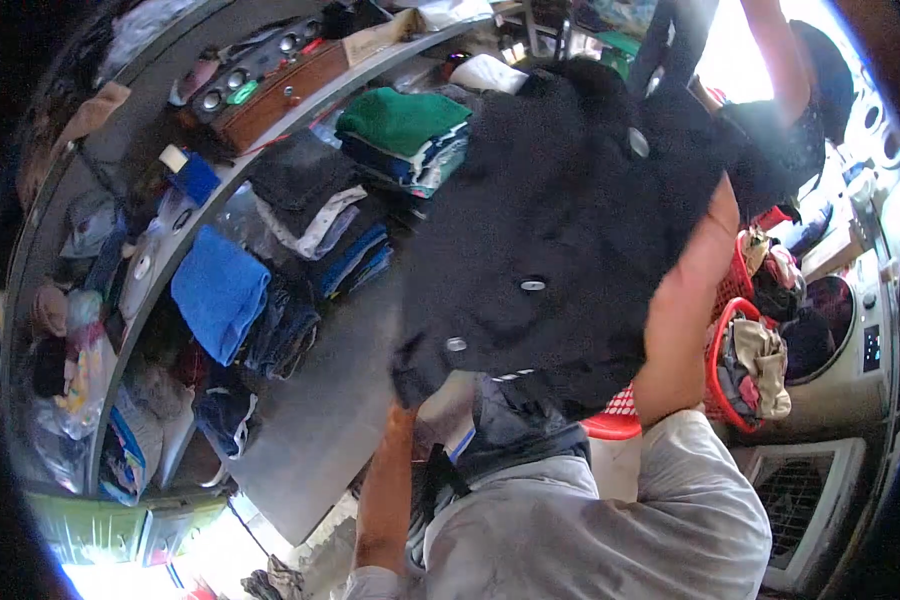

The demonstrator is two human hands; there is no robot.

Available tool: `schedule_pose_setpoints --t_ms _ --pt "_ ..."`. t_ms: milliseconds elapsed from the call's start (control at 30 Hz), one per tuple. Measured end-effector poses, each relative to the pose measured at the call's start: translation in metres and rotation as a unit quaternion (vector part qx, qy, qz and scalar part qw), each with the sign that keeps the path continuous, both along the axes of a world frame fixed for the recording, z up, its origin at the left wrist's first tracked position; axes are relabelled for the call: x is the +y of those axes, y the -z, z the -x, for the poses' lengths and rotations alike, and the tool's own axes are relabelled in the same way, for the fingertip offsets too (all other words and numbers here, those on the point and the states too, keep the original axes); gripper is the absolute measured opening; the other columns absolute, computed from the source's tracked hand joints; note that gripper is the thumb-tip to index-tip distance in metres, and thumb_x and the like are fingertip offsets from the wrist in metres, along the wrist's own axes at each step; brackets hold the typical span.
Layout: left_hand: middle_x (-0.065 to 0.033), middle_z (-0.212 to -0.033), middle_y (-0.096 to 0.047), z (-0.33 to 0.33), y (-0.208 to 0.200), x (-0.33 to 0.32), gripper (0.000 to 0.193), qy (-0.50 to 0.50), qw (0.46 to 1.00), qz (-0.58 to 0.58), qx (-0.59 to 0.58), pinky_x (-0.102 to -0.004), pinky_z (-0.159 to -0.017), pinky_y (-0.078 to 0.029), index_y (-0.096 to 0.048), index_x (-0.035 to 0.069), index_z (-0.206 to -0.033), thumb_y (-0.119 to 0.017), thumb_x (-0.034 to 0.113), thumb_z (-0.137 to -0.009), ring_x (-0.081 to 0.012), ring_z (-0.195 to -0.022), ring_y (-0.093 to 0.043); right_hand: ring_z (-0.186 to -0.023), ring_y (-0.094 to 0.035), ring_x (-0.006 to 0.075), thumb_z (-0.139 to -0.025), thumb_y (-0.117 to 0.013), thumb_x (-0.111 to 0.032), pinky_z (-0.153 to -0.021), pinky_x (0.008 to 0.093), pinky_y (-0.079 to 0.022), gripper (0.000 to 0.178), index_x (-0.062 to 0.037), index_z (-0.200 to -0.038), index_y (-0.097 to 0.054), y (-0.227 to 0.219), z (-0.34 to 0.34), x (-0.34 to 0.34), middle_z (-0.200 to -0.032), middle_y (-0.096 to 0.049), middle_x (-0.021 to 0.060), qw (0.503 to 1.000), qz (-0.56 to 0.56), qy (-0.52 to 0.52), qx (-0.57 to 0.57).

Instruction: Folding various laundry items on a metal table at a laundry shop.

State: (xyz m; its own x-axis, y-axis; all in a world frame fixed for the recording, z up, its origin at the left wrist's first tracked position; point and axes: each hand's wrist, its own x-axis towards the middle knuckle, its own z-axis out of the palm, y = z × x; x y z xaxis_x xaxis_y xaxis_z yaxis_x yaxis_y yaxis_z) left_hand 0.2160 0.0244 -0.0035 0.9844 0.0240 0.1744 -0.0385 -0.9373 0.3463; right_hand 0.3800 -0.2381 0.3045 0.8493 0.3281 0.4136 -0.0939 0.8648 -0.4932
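Observation:
A large black garment (570, 230) with pale oval buttons or studs is spread out in the air in front of me. My left hand (402, 412) grips its lower left corner, and the cloth covers most of those fingers. On the far right side, my right hand (722, 205) reaches up to the garment's edge and holds it there. Dark folds hide the fingers of that hand. Whatever lies directly behind the cloth is out of sight.
Folded clothes lie on the table to the left: a green-topped stack (400, 120) and a blue cloth (222, 290). A curved shelf (155, 270) holds bags and small items. Right are red laundry baskets (722, 365) and a front-loading machine (850, 350). Another person's arm (778, 50) is raised nearby.

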Motion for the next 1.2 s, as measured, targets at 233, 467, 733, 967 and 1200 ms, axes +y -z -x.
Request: schedule_pose_setpoints --t_ms 233,467,733,967,1200 --pt "-0.0196 -0.142 -0.062 0.025 -0.068 0.004 0.049 -0.174 0.896 0.342 -0.222 -0.0430 -0.112 -0.045 -0.060 0.006 -0.141 -0.069 0.021 -0.095 -0.0320 -0.128 -0.060 -0.090 -0.071 0.0132 -0.109 -0.047 -0.033 -0.073 0.0253 -0.058 0.031 -0.0123 -0.118 -0.068 0.005 -0.028 0.099 -0.116 -0.075 0.0015 0.991 0.097 0.014 0.094" --pt "-0.0150 -0.122 -0.065 0.105 -0.107 0.060 0.067 -0.302 0.901 0.134 -0.280 -0.0352 -0.093 -0.053 -0.059 0.006 -0.140 -0.083 0.003 -0.078 -0.0316 -0.105 -0.068 -0.117 -0.063 0.0322 -0.103 -0.056 -0.017 -0.102 0.0398 -0.051 0.045 -0.0002 -0.145 -0.051 0.225 -0.110 0.136 -0.132 -0.065 0.0193 0.839 0.531 0.039 -0.106" --pt "-0.0250 -0.129 -0.061 0.156 0.017 0.077 0.053 -0.323 0.916 0.189 -0.143 -0.0430 -0.087 -0.055 -0.056 0.002 -0.145 -0.066 -0.002 -0.093 -0.0367 -0.097 -0.070 -0.127 -0.053 0.0398 -0.090 -0.078 -0.030 -0.109 0.0479 -0.044 0.088 0.0002 -0.160 -0.033 0.331 0.057 0.121 -0.147 -0.049 0.0264 0.705 0.588 0.196 -0.346" --pt "-0.0115 -0.088 -0.069 0.150 -0.103 0.111 0.008 -0.412 0.773 0.273 -0.399 -0.0315 -0.065 -0.055 -0.065 0.000 -0.105 -0.070 0.003 -0.098 -0.0206 -0.072 -0.072 -0.129 -0.050 0.0407 -0.086 -0.075 -0.039 -0.100 0.0568 -0.043 0.048 -0.0168 -0.129 -0.073 0.329 0.045 0.142 -0.144 -0.055 0.0180 0.536 0.677 0.132 -0.487" --pt "-0.0145 -0.121 -0.066 0.199 -0.265 0.108 0.030 -0.363 0.645 -0.031 -0.672 -0.0364 -0.100 -0.056 -0.061 -0.003 -0.125 -0.062 -0.003 -0.096 -0.0230 -0.113 -0.068 -0.120 -0.059 0.0463 -0.082 -0.078 -0.023 -0.101 0.0542 -0.047 0.049 -0.0054 -0.127 -0.070 0.348 -0.009 0.143 -0.130 -0.065 0.0261 0.591 0.624 0.080 -0.506"
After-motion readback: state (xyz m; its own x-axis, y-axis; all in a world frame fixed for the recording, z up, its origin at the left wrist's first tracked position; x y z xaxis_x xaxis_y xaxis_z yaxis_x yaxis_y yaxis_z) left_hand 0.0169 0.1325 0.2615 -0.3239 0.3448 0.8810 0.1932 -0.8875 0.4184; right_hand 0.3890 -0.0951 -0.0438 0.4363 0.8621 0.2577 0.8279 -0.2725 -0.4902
